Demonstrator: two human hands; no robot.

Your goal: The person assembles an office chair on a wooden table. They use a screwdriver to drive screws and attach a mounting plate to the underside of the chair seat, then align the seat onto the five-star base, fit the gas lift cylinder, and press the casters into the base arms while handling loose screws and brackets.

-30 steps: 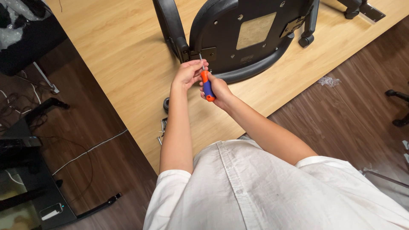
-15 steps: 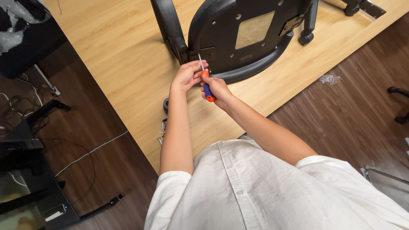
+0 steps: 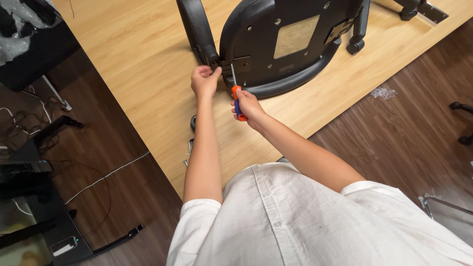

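Observation:
A black office chair seat (image 3: 276, 44) lies upside down on a light wooden board (image 3: 133, 64), with a black armrest (image 3: 196, 27) at its left. My right hand (image 3: 249, 104) grips an orange and blue screwdriver (image 3: 237, 101); its metal shaft points up at the bracket (image 3: 240, 65) on the seat's edge. My left hand (image 3: 204, 79) pinches the base of the armrest next to that bracket.
A small black part (image 3: 193, 122) and metal tools (image 3: 188, 150) lie on the board by my left forearm. Dark wood floor surrounds the board. Cables (image 3: 103, 175) and black equipment (image 3: 29, 54) sit at left. A chair caster (image 3: 353, 47) shows at upper right.
My two hands have come apart: the left now rests on the armrest base, and the right holds the screwdriver with its tip near the bracket. The view has shifted slightly.

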